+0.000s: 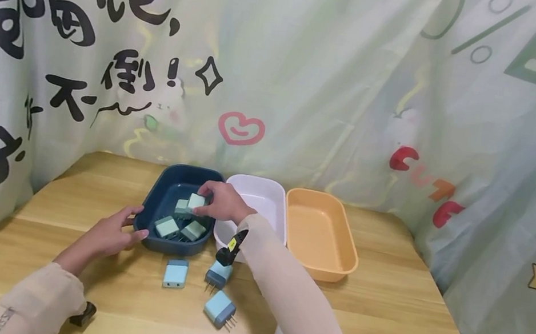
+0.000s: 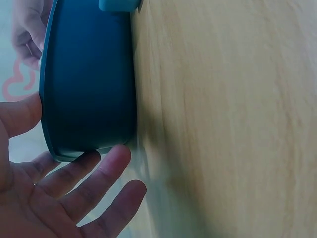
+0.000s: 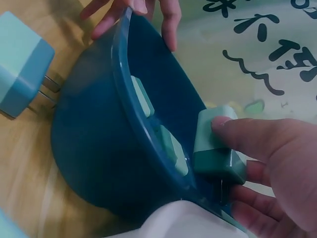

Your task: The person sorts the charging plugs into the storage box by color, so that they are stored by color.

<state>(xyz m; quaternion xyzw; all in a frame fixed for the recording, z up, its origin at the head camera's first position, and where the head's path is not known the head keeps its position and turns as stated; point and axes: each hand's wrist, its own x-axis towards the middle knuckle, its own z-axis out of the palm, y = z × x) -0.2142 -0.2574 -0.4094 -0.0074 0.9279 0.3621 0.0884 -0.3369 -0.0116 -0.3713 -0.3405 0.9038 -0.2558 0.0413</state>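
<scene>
My right hand (image 1: 223, 201) pinches a pale green plug charger (image 3: 215, 144) between thumb and fingers, over the dark blue tray (image 1: 145, 238). Its prongs point down in the right wrist view. Inside that tray lie other green chargers, one (image 1: 167, 227) near the front left, another (image 1: 193, 230) to its right and a third (image 1: 181, 209) close behind the held one. My left hand (image 1: 109, 233) holds the tray's front left corner, its thumb at the rim (image 2: 43, 74) and its fingers spread along the outside. On the table in front are three light blue chargers (image 1: 175, 274) with darker blue ends.
A white tray (image 1: 279, 215) stands against the dark blue one, partly behind my right arm, and an orange tray (image 1: 320, 273) adjoins it on the right. All sit on a wooden table (image 1: 395, 324). A printed curtain (image 1: 312, 81) hangs behind and at both sides.
</scene>
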